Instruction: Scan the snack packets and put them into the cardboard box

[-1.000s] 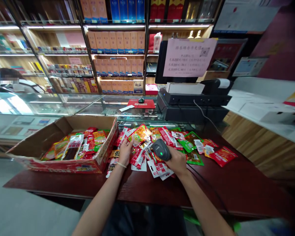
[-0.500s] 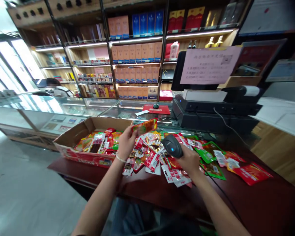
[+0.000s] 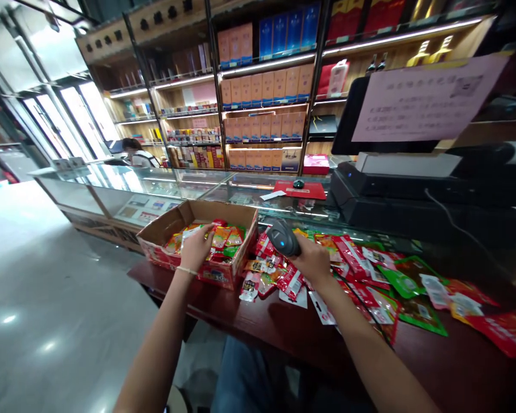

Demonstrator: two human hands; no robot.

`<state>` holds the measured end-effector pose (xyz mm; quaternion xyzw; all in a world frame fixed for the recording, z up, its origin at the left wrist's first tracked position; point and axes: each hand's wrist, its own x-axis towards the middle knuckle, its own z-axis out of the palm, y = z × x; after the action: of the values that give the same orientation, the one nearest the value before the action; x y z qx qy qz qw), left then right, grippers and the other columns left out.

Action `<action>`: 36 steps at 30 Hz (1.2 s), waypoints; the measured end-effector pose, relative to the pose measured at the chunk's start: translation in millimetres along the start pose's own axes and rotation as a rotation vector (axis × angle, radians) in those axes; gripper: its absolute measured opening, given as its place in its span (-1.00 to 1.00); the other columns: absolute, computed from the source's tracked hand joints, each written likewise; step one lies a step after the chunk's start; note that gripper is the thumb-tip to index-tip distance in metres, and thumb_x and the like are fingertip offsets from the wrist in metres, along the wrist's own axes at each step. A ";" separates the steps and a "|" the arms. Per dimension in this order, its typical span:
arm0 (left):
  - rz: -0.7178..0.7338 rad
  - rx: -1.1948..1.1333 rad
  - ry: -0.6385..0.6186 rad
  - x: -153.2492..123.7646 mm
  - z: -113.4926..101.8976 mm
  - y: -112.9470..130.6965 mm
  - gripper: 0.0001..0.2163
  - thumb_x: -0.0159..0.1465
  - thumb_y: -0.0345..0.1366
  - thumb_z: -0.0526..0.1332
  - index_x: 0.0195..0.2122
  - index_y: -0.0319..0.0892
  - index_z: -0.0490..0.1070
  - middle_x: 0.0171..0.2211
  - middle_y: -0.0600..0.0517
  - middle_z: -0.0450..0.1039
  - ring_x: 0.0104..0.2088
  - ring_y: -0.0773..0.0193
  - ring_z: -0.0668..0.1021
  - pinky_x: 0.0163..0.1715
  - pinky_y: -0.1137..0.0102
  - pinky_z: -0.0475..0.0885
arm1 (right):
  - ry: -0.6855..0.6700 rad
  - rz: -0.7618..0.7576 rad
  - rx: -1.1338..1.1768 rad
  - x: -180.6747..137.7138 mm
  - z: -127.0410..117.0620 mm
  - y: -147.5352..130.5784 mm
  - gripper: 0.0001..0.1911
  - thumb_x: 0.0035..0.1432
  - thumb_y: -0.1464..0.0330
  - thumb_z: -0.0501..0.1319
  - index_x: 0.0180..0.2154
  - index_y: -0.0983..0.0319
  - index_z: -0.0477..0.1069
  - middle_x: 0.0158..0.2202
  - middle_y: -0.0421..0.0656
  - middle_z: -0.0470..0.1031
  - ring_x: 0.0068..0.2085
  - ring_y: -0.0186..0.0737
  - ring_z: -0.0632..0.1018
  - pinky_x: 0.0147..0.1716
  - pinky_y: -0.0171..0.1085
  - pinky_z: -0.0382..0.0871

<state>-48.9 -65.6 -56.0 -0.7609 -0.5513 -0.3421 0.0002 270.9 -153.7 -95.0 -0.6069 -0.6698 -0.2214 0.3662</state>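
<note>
My right hand [image 3: 313, 261] is wrapped around a black handheld barcode scanner [image 3: 282, 236] with a blue light and a trailing cable. The scanner is above a pile of red, white and green snack packets [image 3: 290, 280] on the dark red counter. Over the cardboard box [image 3: 217, 275], my left hand [image 3: 196, 248] reaches in among more snack packets [image 3: 234, 236]. Its fingers look curled together, their tips partly hidden; what they hold, if anything, I cannot make out.
Behind the counter [image 3: 258, 315] runs a glass display case [image 3: 176, 182] with a red mat [image 3: 312, 190] and a mouse [image 3: 298, 184] on it. A black register with a screen [image 3: 348, 123] stands at the right. A person [image 3: 140, 155] is farther back, before stocked shelves.
My left hand has moved left from above the pile into the box; the red-and-green packet it held up is no longer distinguishable in it. The view has turned right.
</note>
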 end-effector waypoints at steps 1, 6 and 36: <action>0.018 -0.017 0.004 -1.5 1.0 7.5 -0.71 0.31 -0.24 0.07 -0.01 -0.10 0.45 -0.09 -0.05 0.56 -0.11 0.12 0.58 -0.10 0.31 0.42 | -0.005 0.010 -0.009 -1.5 -0.4 2.8 -0.58 0.06 0.17 0.21 -0.05 0.20 0.43 -0.23 -0.10 0.59 -0.28 -0.14 0.56 -0.40 -0.30 0.17; 0.164 -0.036 -0.003 -9.0 11.6 64.3 -0.72 0.33 -0.23 0.05 0.00 -0.10 0.44 -0.10 -0.04 0.55 -0.13 0.13 0.57 -0.13 0.34 0.41 | -0.039 0.108 -0.114 -13.7 -14.2 30.5 -0.62 0.05 0.17 0.23 -0.10 0.19 0.46 -0.31 -0.13 0.60 -0.37 -0.15 0.54 -0.44 -0.28 0.11; 0.141 -0.473 -0.219 2.0 216.8 175.3 -0.75 0.30 -0.34 0.07 -0.04 -0.13 0.42 -0.12 -0.10 0.51 -0.10 0.12 0.53 -0.07 0.25 0.38 | -0.087 0.353 -0.222 -65.1 -52.1 117.0 -0.60 0.00 0.26 0.25 -0.06 0.16 0.44 -0.26 -0.15 0.61 -0.33 -0.16 0.58 -0.42 -0.31 0.26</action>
<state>211.3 -50.7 -155.0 -0.8087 -0.3987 -0.3762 -0.2134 396.3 -215.3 -128.7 -0.7604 -0.5397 -0.1999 0.3009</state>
